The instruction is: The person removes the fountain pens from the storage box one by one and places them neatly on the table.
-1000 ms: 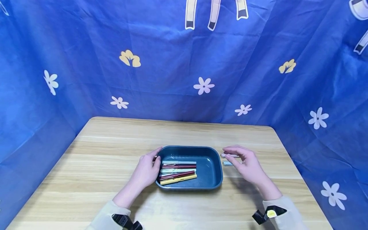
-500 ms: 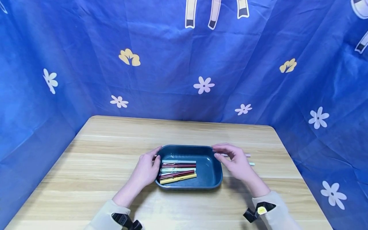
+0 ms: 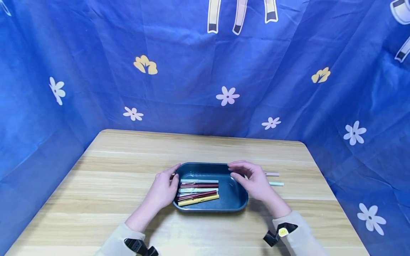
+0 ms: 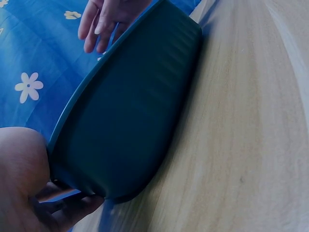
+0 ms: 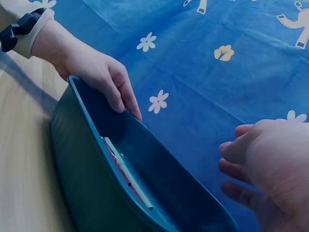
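A dark teal rectangular box (image 3: 234, 192) sits on the table, with several pens lying side by side in its left part; a yellow pen (image 3: 198, 200) is nearest the front. My left hand (image 3: 163, 186) grips the box's left end, thumb at the inside of the rim and fingers outside. Over the box's right end hovers my right hand (image 3: 253, 179), fingers spread and gently curved, holding nothing. Its fingers appear apart from the rim in the right wrist view. Right of the box lie a lilac pen (image 3: 272, 174) and a mint pen (image 3: 276, 184), both partly hidden behind the right hand.
The wooden table (image 3: 144, 149) extends around the box on all sides. A blue patterned curtain (image 3: 192, 78) encloses the back and both sides. Dark straps (image 3: 137, 245) with small devices sit on both wrists.
My right hand has moved left from above the two loose pens to above the box's right end, uncovering those pens' right ends. The left hand and box have stayed put.
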A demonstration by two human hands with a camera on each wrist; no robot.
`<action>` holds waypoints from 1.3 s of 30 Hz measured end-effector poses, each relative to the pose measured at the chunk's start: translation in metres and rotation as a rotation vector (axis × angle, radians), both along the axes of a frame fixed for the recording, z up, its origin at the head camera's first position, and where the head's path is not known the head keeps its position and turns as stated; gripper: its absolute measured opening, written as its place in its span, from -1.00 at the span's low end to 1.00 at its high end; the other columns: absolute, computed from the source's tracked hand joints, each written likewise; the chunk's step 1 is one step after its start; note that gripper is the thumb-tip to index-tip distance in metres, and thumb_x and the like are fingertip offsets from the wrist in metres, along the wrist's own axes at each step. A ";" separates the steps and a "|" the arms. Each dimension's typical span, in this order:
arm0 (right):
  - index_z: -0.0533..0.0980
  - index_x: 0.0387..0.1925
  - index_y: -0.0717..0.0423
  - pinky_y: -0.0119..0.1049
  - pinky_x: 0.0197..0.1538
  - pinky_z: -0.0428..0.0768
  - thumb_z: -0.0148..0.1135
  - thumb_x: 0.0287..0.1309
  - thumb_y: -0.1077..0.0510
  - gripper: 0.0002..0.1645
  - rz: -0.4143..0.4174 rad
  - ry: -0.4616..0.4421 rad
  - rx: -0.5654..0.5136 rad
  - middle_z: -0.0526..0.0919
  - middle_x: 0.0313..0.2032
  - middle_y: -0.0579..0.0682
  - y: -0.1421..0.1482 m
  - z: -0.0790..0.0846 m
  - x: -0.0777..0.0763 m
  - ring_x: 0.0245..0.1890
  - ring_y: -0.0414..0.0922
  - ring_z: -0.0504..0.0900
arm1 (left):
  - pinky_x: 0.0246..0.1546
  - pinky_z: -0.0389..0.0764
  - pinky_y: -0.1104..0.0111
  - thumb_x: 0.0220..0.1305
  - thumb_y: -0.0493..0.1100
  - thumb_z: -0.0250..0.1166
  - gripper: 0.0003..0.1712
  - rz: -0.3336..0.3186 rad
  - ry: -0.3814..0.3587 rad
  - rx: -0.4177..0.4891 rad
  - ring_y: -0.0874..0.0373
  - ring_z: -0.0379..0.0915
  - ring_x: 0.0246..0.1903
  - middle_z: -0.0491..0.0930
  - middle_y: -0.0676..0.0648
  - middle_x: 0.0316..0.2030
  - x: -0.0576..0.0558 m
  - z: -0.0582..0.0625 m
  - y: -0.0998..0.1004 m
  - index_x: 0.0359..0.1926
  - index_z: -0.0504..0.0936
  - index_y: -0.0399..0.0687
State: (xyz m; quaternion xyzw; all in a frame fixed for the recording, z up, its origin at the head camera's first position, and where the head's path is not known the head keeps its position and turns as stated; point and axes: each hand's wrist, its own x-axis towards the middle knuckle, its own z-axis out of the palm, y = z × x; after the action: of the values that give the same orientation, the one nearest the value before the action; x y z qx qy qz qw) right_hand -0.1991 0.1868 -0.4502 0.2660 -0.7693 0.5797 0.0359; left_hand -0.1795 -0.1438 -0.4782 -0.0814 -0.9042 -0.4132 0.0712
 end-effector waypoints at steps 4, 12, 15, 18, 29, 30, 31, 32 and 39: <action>0.69 0.08 0.29 -0.19 0.22 0.66 0.36 0.36 0.38 -0.71 0.002 -0.023 0.028 0.70 0.12 0.28 -0.007 0.000 -0.004 0.12 0.00 0.71 | 0.38 0.41 -0.13 0.57 -0.28 0.13 -0.47 0.000 -0.011 0.000 -0.25 0.43 0.35 0.50 -0.38 0.34 0.000 0.000 -0.001 0.47 0.45 -0.33; 0.69 0.07 0.33 -0.05 0.22 0.66 0.38 0.31 0.42 -0.69 0.030 -0.034 0.055 0.71 0.11 0.23 -0.024 -0.004 -0.014 0.11 0.03 0.71 | 0.37 0.42 -0.13 0.57 -0.29 0.13 -0.47 -0.004 -0.012 0.006 -0.25 0.43 0.36 0.50 -0.39 0.34 0.001 -0.001 -0.002 0.47 0.45 -0.35; 0.69 0.08 0.34 -0.05 0.20 0.67 0.39 0.31 0.42 -0.68 0.048 -0.046 0.049 0.73 0.10 0.21 -0.029 -0.004 -0.016 0.09 0.07 0.72 | 0.37 0.42 -0.13 0.57 -0.28 0.13 -0.47 -0.002 -0.011 0.008 -0.25 0.44 0.35 0.50 -0.40 0.34 0.001 -0.002 -0.002 0.46 0.45 -0.35; 0.69 0.08 0.34 -0.01 0.19 0.68 0.39 0.30 0.43 -0.68 0.072 -0.049 0.052 0.73 0.09 0.22 -0.034 -0.003 -0.017 0.07 0.13 0.73 | 0.37 0.42 -0.13 0.57 -0.28 0.13 -0.47 0.000 -0.011 0.007 -0.25 0.44 0.34 0.51 -0.40 0.34 0.001 -0.002 -0.002 0.47 0.46 -0.34; 0.69 0.07 0.37 -0.09 0.19 0.68 0.37 0.30 0.46 -0.68 0.095 -0.094 0.113 0.74 0.07 0.25 -0.049 -0.003 -0.022 0.09 0.05 0.73 | 0.36 0.43 -0.12 0.57 -0.27 0.13 -0.47 0.000 -0.014 0.013 -0.25 0.46 0.33 0.50 -0.40 0.34 0.001 -0.002 -0.001 0.47 0.45 -0.32; 0.69 0.08 0.37 -0.11 0.19 0.68 0.36 0.30 0.46 -0.68 0.098 -0.100 0.116 0.74 0.07 0.26 -0.050 -0.003 -0.022 0.09 0.07 0.73 | 0.37 0.43 -0.12 0.57 -0.27 0.13 -0.47 0.001 -0.013 0.013 -0.25 0.45 0.34 0.50 -0.39 0.34 0.001 -0.002 -0.001 0.47 0.45 -0.32; 0.68 0.08 0.37 -0.12 0.18 0.69 0.36 0.30 0.47 -0.68 0.102 -0.107 0.119 0.74 0.07 0.27 -0.051 -0.004 -0.022 0.09 0.09 0.73 | 0.37 0.42 -0.12 0.57 -0.27 0.13 -0.47 0.002 -0.013 0.012 -0.25 0.44 0.34 0.50 -0.39 0.34 0.001 -0.002 -0.001 0.47 0.45 -0.31; 0.68 0.08 0.37 -0.13 0.17 0.69 0.36 0.30 0.47 -0.67 0.104 -0.116 0.122 0.74 0.07 0.28 -0.052 -0.005 -0.023 0.09 0.12 0.73 | 0.37 0.42 -0.12 0.57 -0.27 0.13 -0.47 0.003 -0.011 0.010 -0.24 0.44 0.35 0.51 -0.39 0.34 0.001 -0.002 -0.001 0.47 0.46 -0.31; 0.68 0.05 0.41 -0.19 0.10 0.72 0.33 0.30 0.49 -0.70 0.107 -0.179 0.147 0.74 0.03 0.31 -0.060 -0.009 -0.023 0.05 0.22 0.73 | 0.36 0.44 -0.12 0.56 -0.28 0.14 -0.47 0.004 0.002 0.009 -0.22 0.47 0.33 0.53 -0.39 0.32 0.001 -0.001 -0.001 0.47 0.47 -0.31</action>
State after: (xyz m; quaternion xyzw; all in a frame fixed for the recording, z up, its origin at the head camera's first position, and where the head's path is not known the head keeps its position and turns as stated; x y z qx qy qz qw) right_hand -0.2224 0.1270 -0.4596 0.2557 -0.7945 0.5443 -0.0837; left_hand -0.1786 -0.1444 -0.4797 -0.0799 -0.9024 -0.4170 0.0735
